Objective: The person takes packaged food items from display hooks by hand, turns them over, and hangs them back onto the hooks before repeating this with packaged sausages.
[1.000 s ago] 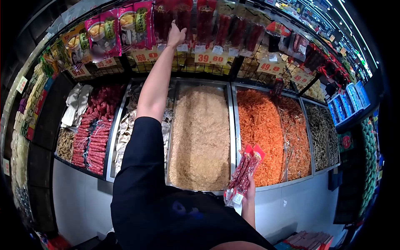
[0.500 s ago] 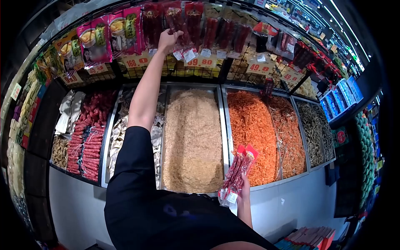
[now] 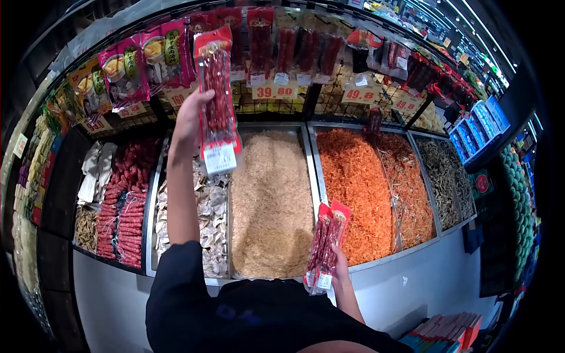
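My left hand is closed on the left edge of a red-topped clear pack of cured sausages. The pack is upright, with a white label at its bottom, in front of the hanging rack. Lower and to the right, my right hand grips two similar packs of sausages, side by side and near my body. Its fingers are partly hidden behind the packs. More sausage packs hang from the rack just right of the raised pack.
Below the rack stand bins of pale dried shrimp, orange dried shrimp and dried fish. Loose sausages lie at the left. Pink snack bags hang upper left. Price signs line the rack. Boxes sit at lower right.
My left hand has taken a sausage pack off the rack and drawn it down, left and closer to me. My right hand and its two packs have shifted slightly left.
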Available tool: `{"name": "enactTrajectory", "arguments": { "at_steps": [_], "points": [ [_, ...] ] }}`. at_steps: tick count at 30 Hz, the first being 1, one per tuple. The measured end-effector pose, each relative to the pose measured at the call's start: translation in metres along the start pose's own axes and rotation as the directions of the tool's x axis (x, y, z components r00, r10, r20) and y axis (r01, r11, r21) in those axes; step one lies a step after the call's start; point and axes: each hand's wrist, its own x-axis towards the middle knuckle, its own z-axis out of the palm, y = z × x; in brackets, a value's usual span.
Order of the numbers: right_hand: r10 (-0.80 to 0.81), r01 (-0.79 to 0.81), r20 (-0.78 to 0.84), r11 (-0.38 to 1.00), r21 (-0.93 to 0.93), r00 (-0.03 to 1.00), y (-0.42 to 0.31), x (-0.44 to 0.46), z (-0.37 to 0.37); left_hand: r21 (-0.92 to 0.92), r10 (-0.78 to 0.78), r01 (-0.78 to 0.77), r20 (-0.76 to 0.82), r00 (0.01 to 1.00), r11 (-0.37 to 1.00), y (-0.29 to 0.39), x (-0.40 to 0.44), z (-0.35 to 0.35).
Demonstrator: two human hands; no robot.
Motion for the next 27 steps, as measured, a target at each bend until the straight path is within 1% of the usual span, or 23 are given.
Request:
{"name": "enactTrajectory", "arguments": {
  "at_steps": [1, 2, 3, 4, 5, 6, 7, 8, 9, 10, 11, 12, 13, 15, 16, 18, 19, 21, 22, 23, 25, 26, 27],
  "points": [
    [0.005, -0.005, -0.001, 1.000, 0.006, 1.000, 0.003, 0.005, -0.003, 0.073, 0.012, -0.008, -0.053, 0.999, 0.997, -0.014, -0.016, 0.001],
    [-0.031, 0.029, -0.028, 0.996, -0.088, 0.999, 0.006, 0.013, -0.011, 0.192, -0.004, 0.014, -0.050, 0.999, 0.981, -0.033, -0.030, -0.009],
    [-0.070, 0.060, -0.048, 0.981, -0.184, 0.996, 0.008, 0.020, -0.013, 0.196, -0.010, 0.019, -0.050, 0.999, 0.980, -0.055, -0.046, -0.006],
    [-0.051, 0.063, 0.079, 0.984, -0.165, 0.996, -0.001, 0.017, 0.006, 0.254, -0.042, 0.064, -0.089, 0.995, 0.965, -0.076, -0.065, 0.000],
    [-0.041, 0.055, 0.089, 0.985, -0.164, 0.995, -0.005, 0.016, 0.026, 0.224, -0.103, 0.113, -0.060, 0.993, 0.968, -0.101, -0.083, 0.003],
    [-0.117, 0.127, 0.062, 0.972, -0.196, 0.991, -0.007, 0.015, 0.046, 0.209, -0.224, 0.233, -0.068, 0.972, 0.950, -0.129, -0.101, 0.002],
    [-0.193, 0.197, 0.040, 0.953, -0.230, 0.980, -0.006, 0.019, 0.058, 0.225, -0.294, 0.311, -0.106, 0.950, 0.923, -0.153, -0.120, 0.009],
    [-0.153, 0.172, 0.109, 0.965, -0.199, 0.982, -0.007, 0.024, 0.058, 0.217, -0.345, 0.360, -0.103, 0.933, 0.907, -0.178, -0.138, 0.015],
    [-0.139, 0.162, 0.121, 0.966, -0.201, 0.983, -0.005, 0.029, 0.063, 0.238, -0.431, 0.435, -0.071, 0.899, 0.868, -0.208, -0.154, 0.012],
    [-0.173, 0.208, 0.138, 0.929, -0.307, 0.975, -0.003, 0.034, 0.069, 0.237, -0.437, 0.434, -0.044, 0.899, 0.869, -0.216, -0.166, 0.025],
    [-0.204, 0.250, 0.154, 0.878, -0.409, 0.967, 0.000, 0.037, 0.074, 0.162, -0.399, 0.395, -0.007, 0.917, 0.904, -0.237, -0.182, 0.031],
    [-0.207, 0.255, 0.149, 0.820, -0.513, 0.967, 0.001, 0.039, 0.078, 0.086, -0.396, 0.393, 0.029, 0.918, 0.916, -0.254, -0.195, 0.035],
    [-0.215, 0.258, 0.144, 0.751, -0.608, 0.966, 0.004, 0.041, 0.081, 0.004, -0.360, 0.360, 0.015, 0.933, 0.933, -0.259, -0.206, 0.045],
    [-0.292, 0.348, 0.198, 0.674, -0.652, 0.936, 0.013, 0.044, 0.083, 0.091, -0.350, 0.354, -0.053, 0.935, 0.931, -0.264, -0.214, 0.050],
    [-0.292, 0.346, 0.194, 0.676, -0.651, 0.936, 0.016, 0.046, 0.081, 0.092, -0.354, 0.358, -0.052, 0.934, 0.929, -0.265, -0.218, 0.048],
    [-0.283, 0.358, 0.220, 0.681, -0.639, 0.933, 0.022, 0.046, 0.077, -0.042, -0.525, 0.524, -0.056, 0.849, 0.851, -0.263, -0.227, 0.047],
    [-0.283, 0.353, 0.214, 0.683, -0.640, 0.935, 0.024, 0.046, 0.074, -0.043, -0.531, 0.529, -0.055, 0.846, 0.848, -0.264, -0.230, 0.048],
    [-0.255, 0.329, 0.211, 0.664, -0.671, 0.944, 0.029, 0.050, 0.067, -0.207, -0.595, 0.570, -0.086, 0.799, 0.795, -0.268, -0.234, 0.048],
    [-0.282, 0.340, 0.205, 0.613, -0.713, 0.937, 0.036, 0.055, 0.055, -0.203, -0.594, 0.570, -0.084, 0.800, 0.796, -0.275, -0.237, 0.045],
    [-0.286, 0.345, 0.208, 0.614, -0.710, 0.936, 0.038, 0.054, 0.054, -0.240, -0.591, 0.559, -0.085, 0.802, 0.794, -0.285, -0.241, 0.041],
    [-0.273, 0.307, 0.154, 0.711, -0.633, 0.950, 0.042, 0.052, 0.055, -0.276, -0.584, 0.544, -0.086, 0.807, 0.792, -0.296, -0.243, 0.037],
    [-0.331, 0.354, 0.179, 0.604, -0.715, 0.927, 0.040, 0.049, 0.057, -0.275, -0.579, 0.542, -0.070, 0.813, 0.794, -0.298, -0.243, 0.036],
    [-0.332, 0.356, 0.180, 0.604, -0.714, 0.926, 0.042, 0.051, 0.051, -0.274, -0.573, 0.540, -0.054, 0.818, 0.796, -0.299, -0.242, 0.036]
  ]
}}
